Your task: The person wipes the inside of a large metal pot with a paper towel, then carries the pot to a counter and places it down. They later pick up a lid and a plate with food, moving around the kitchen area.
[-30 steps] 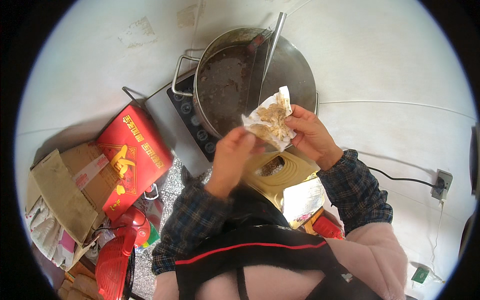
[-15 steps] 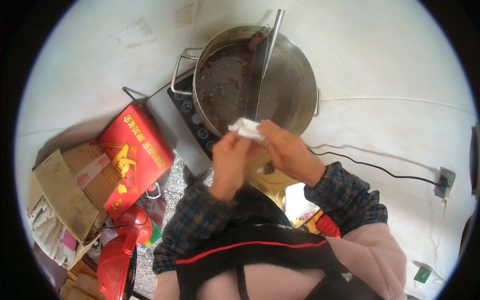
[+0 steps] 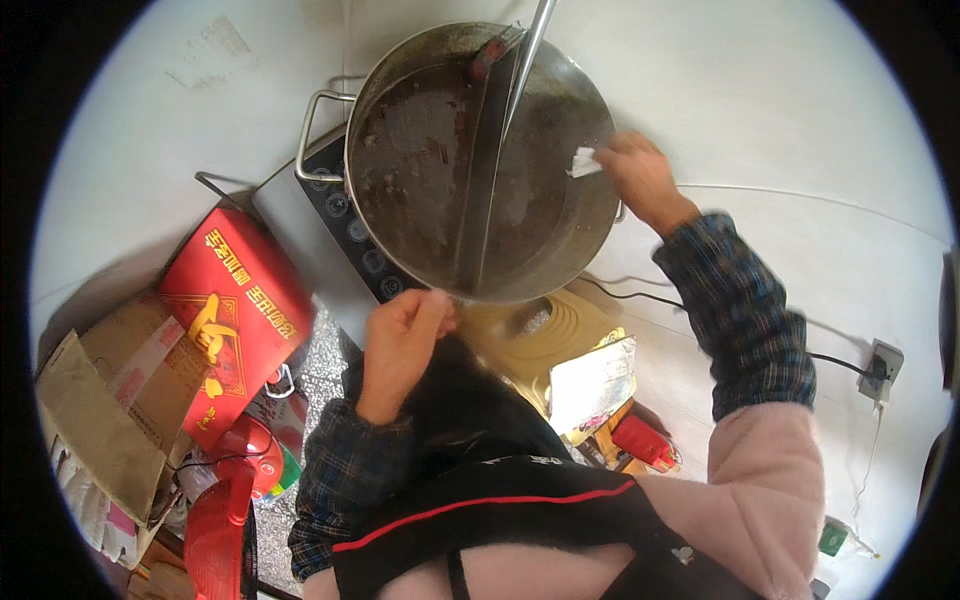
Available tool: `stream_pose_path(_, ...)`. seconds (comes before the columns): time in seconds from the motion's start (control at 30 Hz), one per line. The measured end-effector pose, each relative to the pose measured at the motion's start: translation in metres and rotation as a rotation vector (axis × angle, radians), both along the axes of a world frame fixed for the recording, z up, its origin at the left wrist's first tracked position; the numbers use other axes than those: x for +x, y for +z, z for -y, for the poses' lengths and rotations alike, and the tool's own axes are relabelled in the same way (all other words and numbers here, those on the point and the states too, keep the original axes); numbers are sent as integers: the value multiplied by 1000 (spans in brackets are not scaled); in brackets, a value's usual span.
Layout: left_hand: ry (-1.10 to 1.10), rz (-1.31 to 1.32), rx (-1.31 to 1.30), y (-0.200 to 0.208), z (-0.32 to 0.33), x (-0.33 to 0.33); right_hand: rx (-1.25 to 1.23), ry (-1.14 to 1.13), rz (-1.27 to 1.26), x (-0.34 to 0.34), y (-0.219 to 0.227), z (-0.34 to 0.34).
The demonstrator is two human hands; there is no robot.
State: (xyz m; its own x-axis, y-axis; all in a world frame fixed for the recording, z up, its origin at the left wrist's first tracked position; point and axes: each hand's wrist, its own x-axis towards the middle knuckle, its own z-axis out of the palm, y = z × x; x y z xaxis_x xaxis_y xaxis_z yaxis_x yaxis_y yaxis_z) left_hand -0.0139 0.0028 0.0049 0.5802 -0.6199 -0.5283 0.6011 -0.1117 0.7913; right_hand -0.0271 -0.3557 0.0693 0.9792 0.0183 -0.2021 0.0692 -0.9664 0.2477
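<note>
A folded white tissue or small cloth (image 3: 584, 162) is pinched in my right hand (image 3: 645, 178), over the right inner wall of a large metal pot (image 3: 602, 235). Dark brown liquid (image 3: 410, 170) fills much of the pot. A divider (image 3: 482, 185) runs across it, and a long metal handle (image 3: 528, 55) leans out at the far side. Below the pot's near rim is my left hand (image 3: 400, 345), its fingers curled together. Whether those fingers touch the rim or hold anything small is hidden.
The pot stands on a cooker with a black button panel (image 3: 350, 225). To its left sit a red box (image 3: 240, 310) and an opened cardboard box (image 3: 110, 410). A yellow basin (image 3: 510, 350) lies below the pot; a black cord (image 3: 700, 325) runs to a wall socket (image 3: 884, 362).
My hands have parted. The right one has carried the white piece up and right to the pot's right wall; the left has dropped slightly down and left. The view has shifted a little.
</note>
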Motion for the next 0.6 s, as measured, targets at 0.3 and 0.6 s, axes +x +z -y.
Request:
stream_pose_path(0.3,148,-227,22,-20,13,-7,-239,242,-446,35,-77,22)
stream_pose_path(0.6,226,-242,14,-16,19,-11,20,113,-653,0,-71,-8)
